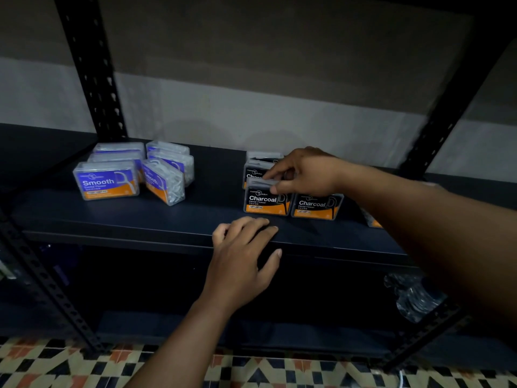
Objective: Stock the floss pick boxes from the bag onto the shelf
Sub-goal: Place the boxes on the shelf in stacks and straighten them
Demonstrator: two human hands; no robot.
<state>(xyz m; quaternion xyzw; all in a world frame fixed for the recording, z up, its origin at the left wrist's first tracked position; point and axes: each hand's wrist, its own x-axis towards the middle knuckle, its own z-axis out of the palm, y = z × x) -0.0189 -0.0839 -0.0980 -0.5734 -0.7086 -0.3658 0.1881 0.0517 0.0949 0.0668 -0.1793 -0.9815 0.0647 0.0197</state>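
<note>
Held box: front-left Charcoal box (265, 201), clear plastic w/ black-and-orange label, white "Charcoal" text, floss pick graphic at label's rt edge. Upright, label facing cam, standing on shelf (140, 217) nr its front edge, rt of centre.
R hand: right hand (305, 173) reaches in from the rt; thumb + forefinger clamped on the top edge of that box, other fingers curled behind.
L hand: left hand (243, 259) lies on the shelf's front lip, fingers relaxed and laid over the edge, thumb out below; holds nothing.
Neighbour: second Charcoal box (316, 207) just beside the held one on its rt, same label, upright, looks to be touching.
Behind: rear Charcoal boxes (257, 166) in a row back toward the wall, partly hidden by the hand; count unclear.
Far rt: orange box corner (373, 221) showing under the rt forearm, type can't tell.
Left group: Smooth boxes (107, 180), clear w/ purple-and-orange labels, white picks visible inside; two rows. Front box of the rt row, the tilted Smooth box (163, 182), is turned at an angle. Well apart from the Charcoal group.
Bag: clear plastic bag (414, 295), crinkled, low on the rt below the shelf level; contents too dim to tell.
Frame: black perforated posts (95, 74).
Floor: patterned tiles (56, 365).
</note>
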